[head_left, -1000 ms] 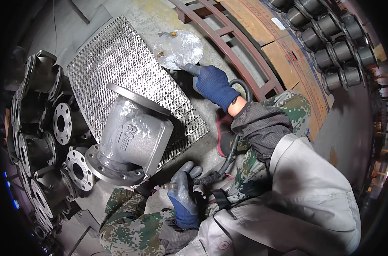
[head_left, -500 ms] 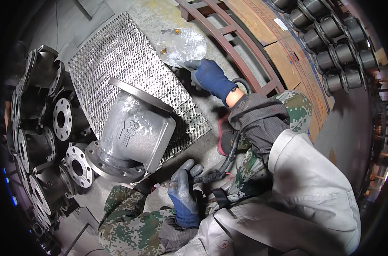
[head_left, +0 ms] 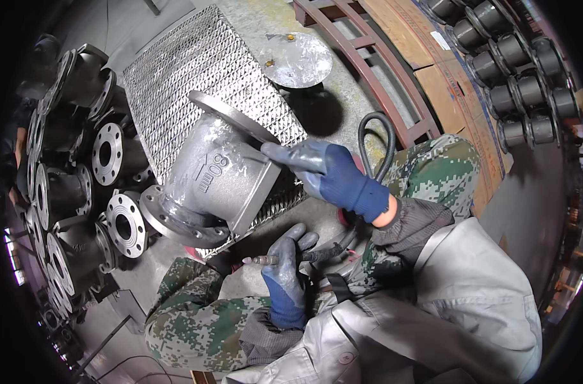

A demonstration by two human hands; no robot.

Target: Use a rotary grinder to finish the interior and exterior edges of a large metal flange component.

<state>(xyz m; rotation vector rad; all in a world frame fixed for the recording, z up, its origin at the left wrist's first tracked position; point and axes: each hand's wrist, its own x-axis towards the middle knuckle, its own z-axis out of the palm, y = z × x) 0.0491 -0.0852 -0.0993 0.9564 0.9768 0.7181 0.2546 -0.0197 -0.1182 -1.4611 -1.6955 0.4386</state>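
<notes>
Left hand (head_left: pixel 286 275) loosely grasped tool (head_left: pixel 264 260), tip leftward, presumably so hose (head_left: pixel 387 150) trailed clear of casting (head_left: pixel 218 169). Right hand (head_left: pixel 333 173), fingers extended, grasped nothing visible; contact with casting's edge unclear. Casting lay on mesh (head_left: pixel 176 96), likely for steady support.

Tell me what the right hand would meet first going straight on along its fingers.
The right hand would likely meet the gray flanged casting first, near its upper round flange; whether the fingertips touch it now is unclear from this single view.
</notes>
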